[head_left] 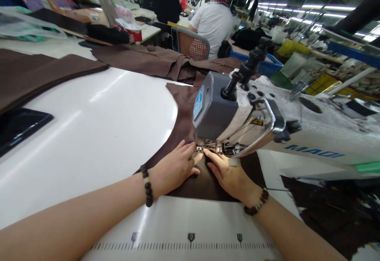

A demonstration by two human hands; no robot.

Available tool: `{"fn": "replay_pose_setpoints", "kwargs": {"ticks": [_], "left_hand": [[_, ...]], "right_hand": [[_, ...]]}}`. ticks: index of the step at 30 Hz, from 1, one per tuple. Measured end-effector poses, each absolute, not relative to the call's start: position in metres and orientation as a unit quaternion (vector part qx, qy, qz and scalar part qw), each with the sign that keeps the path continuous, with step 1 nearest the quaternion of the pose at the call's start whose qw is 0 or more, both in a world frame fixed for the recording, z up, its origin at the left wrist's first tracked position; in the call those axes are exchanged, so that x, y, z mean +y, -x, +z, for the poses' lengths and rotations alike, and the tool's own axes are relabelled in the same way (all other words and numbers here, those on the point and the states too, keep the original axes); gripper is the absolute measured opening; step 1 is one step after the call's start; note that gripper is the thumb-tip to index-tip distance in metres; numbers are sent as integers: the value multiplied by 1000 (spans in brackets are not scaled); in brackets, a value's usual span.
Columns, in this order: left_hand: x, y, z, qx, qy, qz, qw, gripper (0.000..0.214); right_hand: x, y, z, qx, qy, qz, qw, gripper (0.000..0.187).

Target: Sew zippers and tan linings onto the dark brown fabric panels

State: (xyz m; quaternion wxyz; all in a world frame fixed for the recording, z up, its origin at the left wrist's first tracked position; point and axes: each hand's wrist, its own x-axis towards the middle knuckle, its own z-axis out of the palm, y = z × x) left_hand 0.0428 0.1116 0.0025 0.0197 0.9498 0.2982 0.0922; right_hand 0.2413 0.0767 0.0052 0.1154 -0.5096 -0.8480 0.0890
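A dark brown fabric panel lies on the white sewing table, and its curved edge runs under the presser foot of an industrial sewing machine. My left hand presses the panel just left of the foot, fingertips close to the needle area. My right hand lies flat on the panel in front of the foot, under the machine's chrome guard. Each wrist wears a beaded bracelet. The needle is hidden by the machine head and my fingers.
More brown fabric lies at the table's left, beside a black flat panel. A ruler scale is marked on the table's front. A co-worker in a white shirt sits beyond. Dark fabric lies below right.
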Motion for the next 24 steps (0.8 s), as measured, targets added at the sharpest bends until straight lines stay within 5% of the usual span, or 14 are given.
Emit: {"fn": "replay_pose_setpoints", "kwargs": {"ticks": [24], "left_hand": [[113, -43, 3, 295, -950, 93, 47, 46]], "right_hand": [[78, -242, 4, -847, 510, 88, 123, 36]]}}
